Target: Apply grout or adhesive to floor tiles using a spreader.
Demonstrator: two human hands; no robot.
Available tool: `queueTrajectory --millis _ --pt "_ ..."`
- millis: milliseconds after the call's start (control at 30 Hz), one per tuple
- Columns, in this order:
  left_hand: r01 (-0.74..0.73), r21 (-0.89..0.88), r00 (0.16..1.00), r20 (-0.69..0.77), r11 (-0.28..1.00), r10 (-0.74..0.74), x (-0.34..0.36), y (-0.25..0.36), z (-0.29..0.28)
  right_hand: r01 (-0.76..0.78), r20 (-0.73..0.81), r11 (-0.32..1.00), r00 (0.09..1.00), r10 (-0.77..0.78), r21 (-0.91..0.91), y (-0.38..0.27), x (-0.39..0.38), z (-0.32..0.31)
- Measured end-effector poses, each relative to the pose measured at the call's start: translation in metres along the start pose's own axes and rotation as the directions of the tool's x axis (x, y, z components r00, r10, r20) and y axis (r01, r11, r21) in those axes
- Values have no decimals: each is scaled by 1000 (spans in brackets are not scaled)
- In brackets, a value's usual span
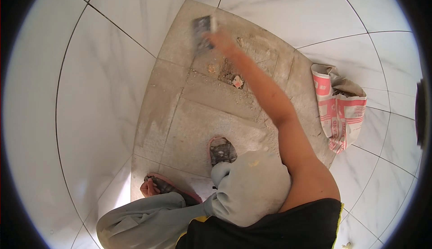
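Observation:
My right arm reaches far across the dusty floor (202,109), and my right hand (220,41) is closed on a dark rectangular tool (201,35) with a pale strip along one edge. Motion blurs both, so I cannot make out the tool's kind; it is over the floor near the far corner. Just below the hand, a square recess (226,73) in the floor holds rubble and a small pale-and-red scrap (237,82). What looks like my left hand (149,188) shows by the toe of my left shoe (168,187). Its arm is hidden behind my trouser leg.
White marbled wall tiles (103,69) enclose the floor on the left and at the back. A crumpled white-and-red paper sack (339,109) stands against the right wall. Loose grit and crumbs (240,42) lie around the recess. My right shoe (222,151) is planted nearer to me.

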State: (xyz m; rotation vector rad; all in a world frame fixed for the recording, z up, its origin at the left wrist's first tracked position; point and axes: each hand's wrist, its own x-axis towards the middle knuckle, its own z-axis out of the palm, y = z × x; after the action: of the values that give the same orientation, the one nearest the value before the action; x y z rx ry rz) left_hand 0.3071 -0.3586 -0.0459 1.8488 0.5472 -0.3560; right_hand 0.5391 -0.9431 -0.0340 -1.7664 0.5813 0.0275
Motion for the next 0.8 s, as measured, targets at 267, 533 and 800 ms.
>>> queueTrajectory --millis 267,533,800 --pt "84 44 995 40 995 -86 4 -12 -26 -122 -301 935 926 228 333 21 27 -25" --pt "45 22 998 44 999 -46 14 -13 -12 25 -436 976 897 74 218 83 121 1" --pt "-48 -42 993 -106 998 44 13 0 20 312 -246 823 850 -465 -475 66 140 -18"
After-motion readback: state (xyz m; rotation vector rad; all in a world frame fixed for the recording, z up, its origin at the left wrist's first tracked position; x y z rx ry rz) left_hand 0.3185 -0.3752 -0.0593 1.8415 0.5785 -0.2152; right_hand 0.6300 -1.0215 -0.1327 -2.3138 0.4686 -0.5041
